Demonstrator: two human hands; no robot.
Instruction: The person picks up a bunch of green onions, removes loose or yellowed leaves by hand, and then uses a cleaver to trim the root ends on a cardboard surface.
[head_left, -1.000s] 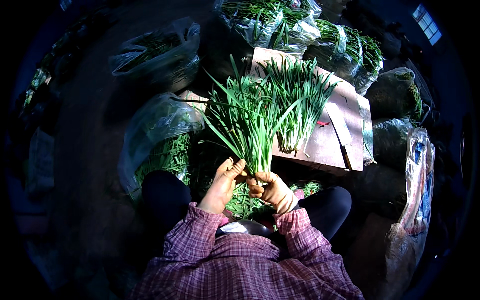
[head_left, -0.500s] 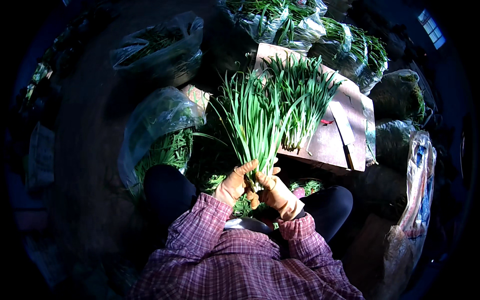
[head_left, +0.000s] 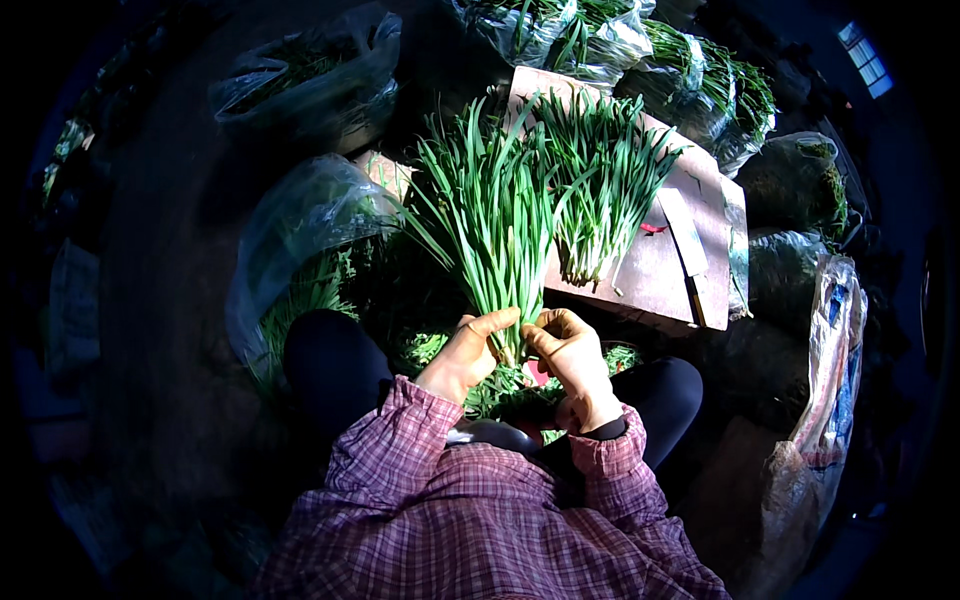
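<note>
A bunch of garlic chives point(head_left: 495, 230), long flat green leaves over pale stems, stands upright in front of me with its stem ends towards my lap. My left hand point(head_left: 466, 352) is closed round the lower stems, thumb across the front. At the right edge of the same stems, my right hand point(head_left: 572, 358) pinches with thumb and forefinger; exactly which strands it grips is hidden. Both hands look tan, apparently gloved. Just beyond, a second heap of chives point(head_left: 605, 190) lies on a pale board point(head_left: 655, 285), beside a knife point(head_left: 684, 240) with a dark handle.
Clear plastic bags of greens stand at the left point(head_left: 300, 210) and far left point(head_left: 330, 90). Wrapped bundles point(head_left: 700, 95) lie behind the board. A crumpled sack point(head_left: 825, 370) is at the right. Loose green trimmings point(head_left: 490, 395) lie between my knees.
My right hand has shifted slightly right and turned, its fingers now pinching at the stems' right side. The bunch leans a little more left. My left hand keeps its hold.
</note>
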